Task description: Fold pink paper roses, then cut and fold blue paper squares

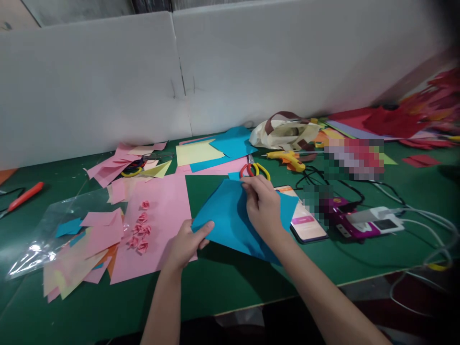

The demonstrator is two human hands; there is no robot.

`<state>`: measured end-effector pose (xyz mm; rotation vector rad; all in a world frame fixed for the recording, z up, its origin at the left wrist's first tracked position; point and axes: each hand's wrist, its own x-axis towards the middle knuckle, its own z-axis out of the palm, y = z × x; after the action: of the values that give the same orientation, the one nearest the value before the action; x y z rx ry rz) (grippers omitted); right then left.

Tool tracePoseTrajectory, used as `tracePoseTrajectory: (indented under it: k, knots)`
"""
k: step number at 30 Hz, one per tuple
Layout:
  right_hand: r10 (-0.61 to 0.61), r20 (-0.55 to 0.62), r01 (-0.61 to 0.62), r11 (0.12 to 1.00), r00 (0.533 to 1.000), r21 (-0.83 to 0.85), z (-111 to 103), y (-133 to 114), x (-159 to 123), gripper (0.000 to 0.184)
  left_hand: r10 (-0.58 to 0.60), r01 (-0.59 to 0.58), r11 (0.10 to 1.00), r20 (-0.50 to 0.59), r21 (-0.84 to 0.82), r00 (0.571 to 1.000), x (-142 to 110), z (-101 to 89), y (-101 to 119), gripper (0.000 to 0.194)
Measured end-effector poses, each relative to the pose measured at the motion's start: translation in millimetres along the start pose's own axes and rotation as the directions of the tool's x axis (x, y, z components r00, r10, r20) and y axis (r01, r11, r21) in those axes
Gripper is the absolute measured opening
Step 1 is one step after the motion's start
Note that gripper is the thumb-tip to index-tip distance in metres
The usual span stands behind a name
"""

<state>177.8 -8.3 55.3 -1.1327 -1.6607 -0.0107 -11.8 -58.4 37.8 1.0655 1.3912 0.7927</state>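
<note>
A sheet of blue paper (230, 215) is held up off the green table, slightly bent. My left hand (189, 242) pinches its left corner, the thumb lying on top. At the sheet's upper edge, my right hand (264, 201) has its fingers curled closed on the paper. Just beyond that hand lie scissors (255, 168) with red and yellow handles, partly covered. A pink sheet (168, 206) lies left of my left hand, with several small folded pink paper roses (143, 230) on it. Right of the blue paper, a phone (305, 220) with a lit screen lies partly hidden.
Pink, yellow and blue paper scraps (86, 244) and a clear plastic bag (39, 244) lie at left. Toward the back are a yellow glue gun (287, 159) and a cloth bag (283, 134). A purple power strip (354, 225) with cables stands at right. White panels (89, 86) border the table.
</note>
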Motion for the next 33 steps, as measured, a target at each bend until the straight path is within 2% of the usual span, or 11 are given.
tracePoseTrajectory:
  k: [4, 7, 10, 13, 18, 20, 25, 27, 30, 33]
  knots:
    - [0.150, -0.080, -0.143, 0.985, 0.985, 0.093, 8, 0, -1, 0.016, 0.110, -0.125, 0.986, -0.130, -0.107, 0.985, 1, 7.1, -3, 0.040]
    - [0.202, -0.105, -0.187, 0.973, 0.974, 0.135, 12, -3, -1, 0.015, 0.121, -0.136, 0.986, -0.149, -0.092, 0.981, -2, 14.2, -5, 0.038]
    - [0.222, -0.083, -0.209, 0.966, 0.971, 0.150, 16, -7, -3, 0.014, 0.015, -0.023, 0.999, -0.175, -0.044, 0.985, -9, 21.6, -1, 0.034]
    - [0.215, -0.045, -0.206, 0.966, 0.976, 0.156, 18, -9, -6, 0.016, -0.126, 0.129, 0.992, -0.174, 0.006, 0.977, -13, 26.9, 6, 0.049]
    - [0.170, -0.008, -0.166, 0.974, 0.985, 0.155, 15, -6, -4, 0.016, -0.196, 0.215, 0.963, -0.128, 0.163, 0.972, -13, 29.4, 10, 0.040]
    - [0.153, 0.008, -0.152, 0.976, 0.988, 0.153, 13, -5, -3, 0.016, -0.209, 0.227, 0.952, -0.103, 0.208, 0.972, -13, 29.4, 9, 0.040]
    - [0.158, 0.041, -0.162, 0.974, 0.987, 0.161, 11, -5, -1, 0.016, -0.142, 0.142, 0.959, -0.016, 0.244, 0.990, -16, 28.6, 11, 0.049]
    - [0.160, 0.064, -0.169, 0.971, 0.985, 0.167, 10, -6, 0, 0.016, -0.188, 0.182, 0.940, -0.010, 0.287, 0.982, -18, 29.4, 16, 0.052]
    - [0.150, 0.093, -0.165, 0.970, 0.984, 0.177, 10, -5, 0, 0.016, -0.268, 0.265, 0.911, -0.035, 0.315, 0.963, -22, 32.8, 20, 0.054]
    - [0.147, 0.103, -0.163, 0.970, 0.984, 0.179, 10, -4, 1, 0.016, -0.227, 0.242, 0.940, -0.088, 0.242, 0.970, -23, 34.6, 18, 0.047]
